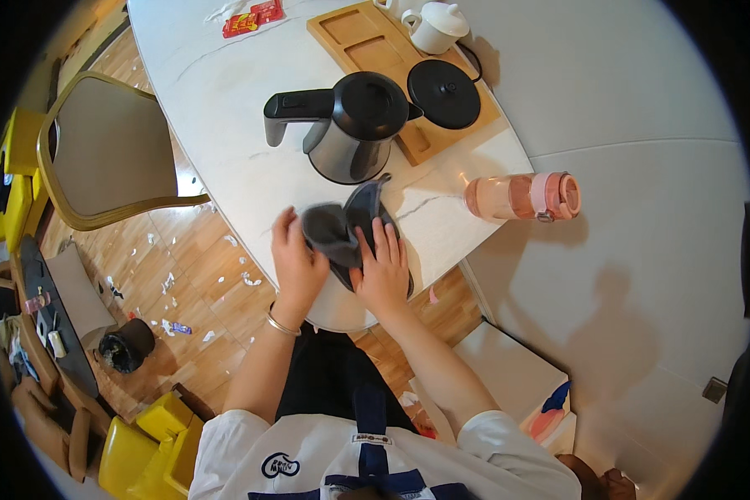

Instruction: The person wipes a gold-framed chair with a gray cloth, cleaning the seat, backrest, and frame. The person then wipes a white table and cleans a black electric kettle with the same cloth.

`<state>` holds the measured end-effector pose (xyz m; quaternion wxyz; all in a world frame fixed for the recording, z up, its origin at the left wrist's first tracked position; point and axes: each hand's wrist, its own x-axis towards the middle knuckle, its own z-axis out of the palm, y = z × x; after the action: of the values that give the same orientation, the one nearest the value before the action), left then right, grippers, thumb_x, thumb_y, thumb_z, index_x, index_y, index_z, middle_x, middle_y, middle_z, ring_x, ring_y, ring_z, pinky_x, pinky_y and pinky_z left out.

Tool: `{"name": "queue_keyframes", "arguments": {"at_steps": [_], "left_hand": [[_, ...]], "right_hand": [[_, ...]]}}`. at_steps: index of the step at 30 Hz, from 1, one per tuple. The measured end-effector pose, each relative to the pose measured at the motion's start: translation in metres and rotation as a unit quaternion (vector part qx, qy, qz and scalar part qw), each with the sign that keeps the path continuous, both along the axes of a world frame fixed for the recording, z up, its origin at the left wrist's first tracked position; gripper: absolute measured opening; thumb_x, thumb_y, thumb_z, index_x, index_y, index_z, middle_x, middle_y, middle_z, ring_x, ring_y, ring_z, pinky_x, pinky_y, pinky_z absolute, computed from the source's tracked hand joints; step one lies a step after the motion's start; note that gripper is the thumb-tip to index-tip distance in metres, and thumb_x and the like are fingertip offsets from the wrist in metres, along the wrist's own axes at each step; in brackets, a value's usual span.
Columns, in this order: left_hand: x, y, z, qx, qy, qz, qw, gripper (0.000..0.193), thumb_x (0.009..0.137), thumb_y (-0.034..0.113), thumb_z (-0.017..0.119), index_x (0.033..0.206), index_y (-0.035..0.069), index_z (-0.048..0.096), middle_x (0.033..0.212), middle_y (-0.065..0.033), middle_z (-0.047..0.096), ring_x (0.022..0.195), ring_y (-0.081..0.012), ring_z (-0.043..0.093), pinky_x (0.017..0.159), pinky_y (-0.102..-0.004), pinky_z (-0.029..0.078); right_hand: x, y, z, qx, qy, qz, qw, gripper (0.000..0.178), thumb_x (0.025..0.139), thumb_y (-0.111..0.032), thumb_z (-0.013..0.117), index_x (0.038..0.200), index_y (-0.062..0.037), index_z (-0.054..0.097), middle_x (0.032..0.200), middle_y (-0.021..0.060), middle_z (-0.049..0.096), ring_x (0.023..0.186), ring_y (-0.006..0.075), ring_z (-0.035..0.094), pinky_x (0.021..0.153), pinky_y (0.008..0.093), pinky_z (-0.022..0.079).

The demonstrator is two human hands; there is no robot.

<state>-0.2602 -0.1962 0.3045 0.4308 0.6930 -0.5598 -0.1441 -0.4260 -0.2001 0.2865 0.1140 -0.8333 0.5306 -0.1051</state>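
A dark grey cloth [335,236] lies bunched and partly folded near the table's front end, with one corner sticking up. My left hand [300,265] is at its left edge, fingers curled round the fold; motion blurs them slightly. On the cloth's right part rests my right hand [383,277], its fingers stretched out and somewhat apart. Just beyond the cloth stands a steel electric kettle [350,150] with a black lid and handle. To the right, a clear pink-lidded water bottle [517,197] lies on its side or appears tilted by the lens.
Behind the kettle is a wooden tea tray [354,46] bearing a round black kettle base [444,94] and a white lidded teapot [437,29]. Red packets [254,18] lie at the far left of the marble-patterned table [225,108]. A chair [112,150] stands left; litter dots the floor.
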Motion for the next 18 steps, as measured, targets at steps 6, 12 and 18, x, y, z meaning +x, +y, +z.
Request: {"name": "queue_keyframes", "arguments": {"at_steps": [6,12,18], "left_hand": [[0.044,-0.06,0.058,-0.087,-0.002,0.055,0.995,0.053,0.082,0.003,0.063,0.131,-0.003,0.044,0.134,-0.0275,0.043,0.124,-0.044,0.043,0.102,-0.0461,0.038],[0.071,-0.128,0.117,0.042,-0.07,-0.074,0.994,0.046,0.074,0.009,0.066,0.117,0.001,0.051,0.107,-0.0234,0.058,0.095,-0.0417,0.057,0.083,-0.0478,0.047],[0.093,-0.109,0.133,0.236,-0.052,-0.242,0.94,0.03,0.07,0.022,0.073,0.089,0.001,0.062,0.084,-0.0215,0.064,0.08,-0.0392,0.063,0.071,-0.045,0.051]], "right_hand": [[-0.009,-0.039,0.009,0.004,-0.05,-0.134,0.99,0.062,0.076,-0.007,0.053,0.137,-0.0018,0.046,0.149,0.0181,0.036,0.137,0.038,0.031,0.112,0.0491,0.025],[-0.02,-0.093,0.012,0.151,-0.315,-0.25,0.903,0.042,0.094,-0.013,0.049,0.134,0.0008,0.047,0.137,0.0147,0.05,0.125,0.0284,0.046,0.105,0.0381,0.035],[0.034,-0.081,0.101,0.059,-0.558,-0.23,0.795,0.035,0.094,-0.008,0.052,0.128,-0.002,0.054,0.137,0.0184,0.049,0.126,0.0298,0.048,0.106,0.0356,0.035]]}}
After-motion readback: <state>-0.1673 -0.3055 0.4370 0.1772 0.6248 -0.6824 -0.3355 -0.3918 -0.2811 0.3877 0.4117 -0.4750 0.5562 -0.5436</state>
